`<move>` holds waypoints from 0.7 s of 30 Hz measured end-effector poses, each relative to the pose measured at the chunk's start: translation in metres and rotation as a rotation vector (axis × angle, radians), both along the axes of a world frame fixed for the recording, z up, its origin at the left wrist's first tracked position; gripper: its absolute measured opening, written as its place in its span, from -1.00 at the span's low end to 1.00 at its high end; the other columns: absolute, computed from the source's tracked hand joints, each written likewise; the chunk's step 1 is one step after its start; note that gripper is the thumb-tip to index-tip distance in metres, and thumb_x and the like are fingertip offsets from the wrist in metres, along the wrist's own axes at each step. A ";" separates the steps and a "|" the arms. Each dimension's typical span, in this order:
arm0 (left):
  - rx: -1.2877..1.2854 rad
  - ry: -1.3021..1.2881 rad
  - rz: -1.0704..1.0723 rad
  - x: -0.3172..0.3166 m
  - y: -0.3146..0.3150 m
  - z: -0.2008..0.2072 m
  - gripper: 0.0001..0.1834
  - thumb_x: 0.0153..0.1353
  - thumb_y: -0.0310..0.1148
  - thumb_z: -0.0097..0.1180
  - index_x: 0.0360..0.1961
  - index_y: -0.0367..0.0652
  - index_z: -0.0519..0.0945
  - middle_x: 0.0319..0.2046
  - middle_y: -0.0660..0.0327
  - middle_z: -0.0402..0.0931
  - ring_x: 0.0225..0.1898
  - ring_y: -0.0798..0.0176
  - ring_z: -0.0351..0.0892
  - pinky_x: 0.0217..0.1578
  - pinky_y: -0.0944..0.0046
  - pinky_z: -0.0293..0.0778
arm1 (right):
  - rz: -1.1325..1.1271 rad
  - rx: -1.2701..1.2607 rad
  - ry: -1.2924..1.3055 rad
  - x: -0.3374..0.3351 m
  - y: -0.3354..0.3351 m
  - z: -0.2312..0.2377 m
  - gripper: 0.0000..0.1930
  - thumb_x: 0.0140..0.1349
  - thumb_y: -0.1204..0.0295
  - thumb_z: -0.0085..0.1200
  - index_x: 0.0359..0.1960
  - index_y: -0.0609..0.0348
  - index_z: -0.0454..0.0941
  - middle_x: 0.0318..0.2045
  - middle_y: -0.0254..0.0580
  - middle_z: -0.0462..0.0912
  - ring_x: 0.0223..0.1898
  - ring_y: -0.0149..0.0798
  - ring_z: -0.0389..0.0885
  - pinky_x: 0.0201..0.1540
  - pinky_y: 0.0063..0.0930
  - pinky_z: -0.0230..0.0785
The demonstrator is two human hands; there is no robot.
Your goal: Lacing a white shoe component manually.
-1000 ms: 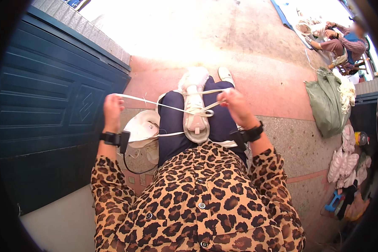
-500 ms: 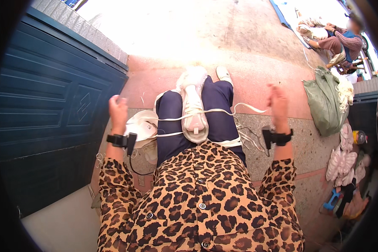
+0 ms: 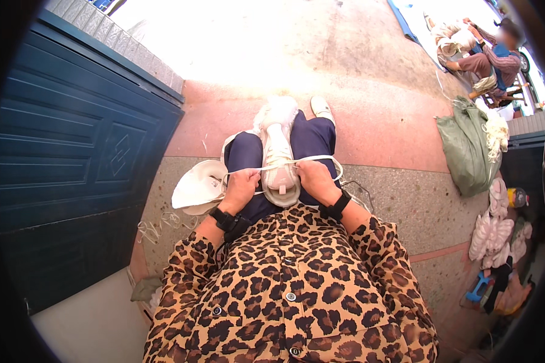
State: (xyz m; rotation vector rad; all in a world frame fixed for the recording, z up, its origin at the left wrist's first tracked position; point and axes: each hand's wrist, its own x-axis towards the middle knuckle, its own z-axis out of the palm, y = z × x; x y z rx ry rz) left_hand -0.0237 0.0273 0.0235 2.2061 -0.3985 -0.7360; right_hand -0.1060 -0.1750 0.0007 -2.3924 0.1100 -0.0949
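A white and pale pink sneaker (image 3: 277,140) rests between my thighs, its heel toward my body and its toe pointing away. A white shoelace (image 3: 278,165) crosses over it near the ankle opening. At the left side of the shoe, the fingers of my left hand (image 3: 241,189) are closed on the shoelace. My right hand (image 3: 318,183) pinches the lace on the other side, and a loop of it curves out past that hand over my right knee. The fingertips are partly hidden by the hands.
A white hat-like thing (image 3: 195,186) lies by my left leg, near loose white cords (image 3: 154,228). The blue door (image 3: 60,139) stands at the left. On the right are a green sack (image 3: 469,148), a pile of pale shoes (image 3: 492,236) and, farther off, a seated person (image 3: 496,60).
Both hands have come inward and down from being held apart beside my knees, to the shoe, and now grip the shoelace. The lace's loose end has drawn in on the right.
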 end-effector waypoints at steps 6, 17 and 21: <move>-0.174 -0.356 0.085 -0.003 -0.002 0.002 -0.87 0.10 -0.46 0.03 -0.38 -0.32 0.50 -0.57 0.15 0.48 -0.59 0.39 0.45 -0.57 0.39 0.36 | -0.083 0.058 0.062 0.007 0.001 0.018 -0.87 0.07 0.49 -0.11 -0.44 0.30 0.45 -0.51 0.11 0.51 -0.42 0.10 0.50 -0.35 -0.16 0.33; -0.165 -0.505 0.030 -0.008 -0.010 0.002 -0.91 0.11 -0.47 -0.02 -0.41 -0.28 0.48 -0.51 0.02 0.48 -0.49 0.05 0.48 -0.48 0.19 0.38 | 0.081 0.002 -0.093 0.024 0.013 0.013 -0.86 0.05 0.54 -0.10 -0.32 0.23 0.40 -0.46 0.04 0.53 -0.43 0.02 0.54 -0.42 -0.24 0.39; -0.121 -0.615 -0.004 -0.011 -0.010 0.005 -0.91 0.13 -0.47 -0.06 -0.37 -0.25 0.46 -0.48 -0.03 0.48 -0.40 -0.07 0.50 -0.43 0.12 0.41 | 0.133 -0.121 -0.068 0.028 0.014 0.017 -0.86 0.02 0.55 -0.10 -0.33 0.21 0.39 -0.46 0.03 0.53 -0.44 -0.01 0.55 -0.43 -0.24 0.40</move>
